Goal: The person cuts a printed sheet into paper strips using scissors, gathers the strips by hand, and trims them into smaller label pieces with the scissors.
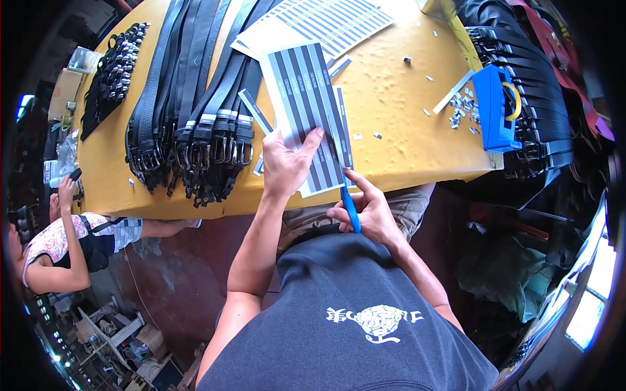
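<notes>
My left hand (287, 161) grips a sheet of printed labels (298, 98), thumb on top. Dark stripes with small lettering run along the sheet, which is tilted over the table's near edge. In my right hand (368, 212) is a pair of blue-handled scissors (351, 210). Their blades lie at the right side of the sheet, along a narrow dark strip (343, 124); how far apart the blades are is hard to see. Another loose cut strip (255, 111) lies left of the sheet.
Black belts with buckles (195, 117) lie left on the yellow table (391, 117). More label sheets (326, 26) are behind. At right stand a blue tape dispenser (493, 111), small cut pieces (464, 107) and more belts (541, 104). Another person (62, 254) is at the left.
</notes>
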`<state>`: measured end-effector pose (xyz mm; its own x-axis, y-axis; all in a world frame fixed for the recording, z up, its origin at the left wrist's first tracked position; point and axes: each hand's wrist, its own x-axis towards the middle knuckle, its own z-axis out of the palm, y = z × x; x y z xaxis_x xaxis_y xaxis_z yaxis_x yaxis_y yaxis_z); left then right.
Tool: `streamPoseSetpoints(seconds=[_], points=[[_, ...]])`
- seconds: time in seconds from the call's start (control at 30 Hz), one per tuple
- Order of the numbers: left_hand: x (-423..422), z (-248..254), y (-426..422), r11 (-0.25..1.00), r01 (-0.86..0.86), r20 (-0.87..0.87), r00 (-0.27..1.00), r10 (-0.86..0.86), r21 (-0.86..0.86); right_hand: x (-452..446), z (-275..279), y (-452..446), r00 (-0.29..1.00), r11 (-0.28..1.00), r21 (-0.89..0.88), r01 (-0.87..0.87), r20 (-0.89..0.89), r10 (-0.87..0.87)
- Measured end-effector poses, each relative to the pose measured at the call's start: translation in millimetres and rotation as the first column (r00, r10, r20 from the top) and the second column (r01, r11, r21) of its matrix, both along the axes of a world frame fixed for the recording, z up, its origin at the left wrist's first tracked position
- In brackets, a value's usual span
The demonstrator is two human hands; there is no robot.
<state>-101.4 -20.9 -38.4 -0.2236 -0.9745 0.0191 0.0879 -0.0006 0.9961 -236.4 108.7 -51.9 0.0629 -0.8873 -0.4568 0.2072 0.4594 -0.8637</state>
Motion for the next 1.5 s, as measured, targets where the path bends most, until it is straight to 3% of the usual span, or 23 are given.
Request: streamPoseSetpoints(seconds=[0.1,0.3,0.6,0.9,1.5], points=[[1,-1,8,0.997,0.054,0.055,0.997,-0.058,0.058,2,-2,-1,0.999,0.999,-0.002,0.041,0.03,-0.041],[-1,-10,17,0.99,0.097,-0.003,0.995,-0.097,0.105,-3,-15,-4,0.999,0.99,-0.136,-0.032,-0.045,0.026],[-1,-10,19,0.984,0.115,-0.018,0.993,-0.113,0.134,-7,-6,-9,0.998,0.985,-0.156,-0.069,-0.013,0.068],[-1,-12,20,0.982,0.119,-0.031,0.993,-0.116,0.147,-2,-17,-6,1.0,0.976,-0.218,0.012,-0.004,-0.013],[-4,-15,21,0.988,0.091,-0.041,0.995,-0.086,0.124,-6,-13,-6,1.0,0.994,-0.108,0.017,0.015,-0.016]])
